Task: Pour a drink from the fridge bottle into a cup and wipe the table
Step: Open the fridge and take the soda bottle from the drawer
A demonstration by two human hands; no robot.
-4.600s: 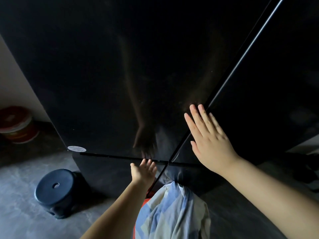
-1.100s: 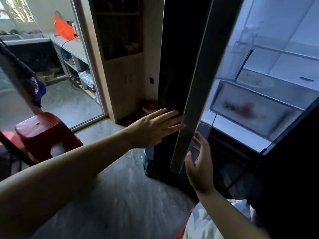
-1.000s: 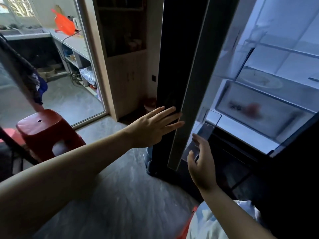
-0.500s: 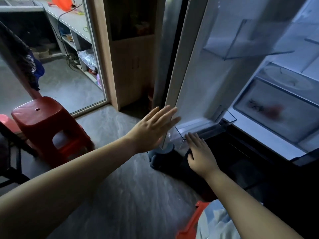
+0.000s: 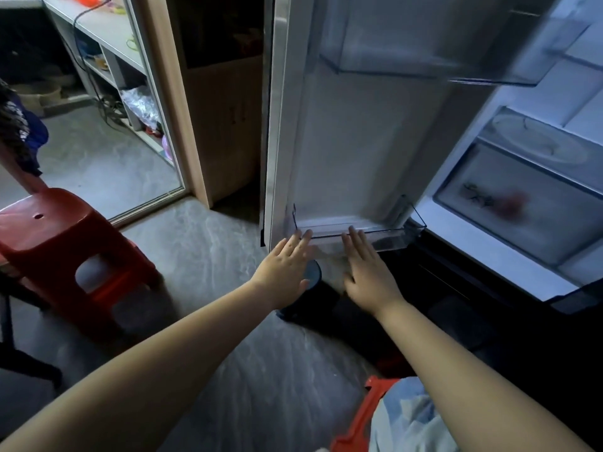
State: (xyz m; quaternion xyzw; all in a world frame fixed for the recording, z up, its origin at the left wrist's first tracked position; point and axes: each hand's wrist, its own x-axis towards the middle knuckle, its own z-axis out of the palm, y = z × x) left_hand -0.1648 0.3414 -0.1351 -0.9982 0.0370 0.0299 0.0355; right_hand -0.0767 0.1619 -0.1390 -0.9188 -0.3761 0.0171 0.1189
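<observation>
**Door Wide Open, Both Hands Flat at the Bottom Bin**

Starting big: fridge (image 5: 509, 259) on the right, lit cold white inside, dark below the sill. Swung out to the left of it, the fridge door (image 5: 352, 141), pale inner liner facing the camera. Grey floor (image 5: 212, 256) across the middle. Behind the door's edge, a wooden cabinet (image 5: 225, 125). Further left, past a sliding glass panel (image 5: 153, 93), a white counter (image 5: 107, 31) with clutter on its lower shelves (too blurred to name).

Down in size now. Red stool (image 5: 58, 236) at the left, well apart from the door. Inside the fridge, a frosted crisper drawer (image 5: 528, 207) with something reddish blurred behind its front. On the door, a clear upper bin (image 5: 424, 44) up high and a clear lower bin (image 5: 385, 238) at the very bottom.

In the way: a dark blue stool (image 5: 315, 275) on the floor right under the door's bottom corner, showing between the two hands.

And the hands! Left hand (image 5: 284, 265) flat, fingers straight and close together, holding nothing, tips up at the door's lower left corner. Right hand (image 5: 365, 272) just beside it, equally flat and empty, tips at the lower bin's front lip (touching or just short, hard to call).

At the bottom edge, pale blue cloth (image 5: 408, 422) beside an orange-red plastic piece (image 5: 359, 415). As for the bottle: cannot tell where from this angle.
</observation>
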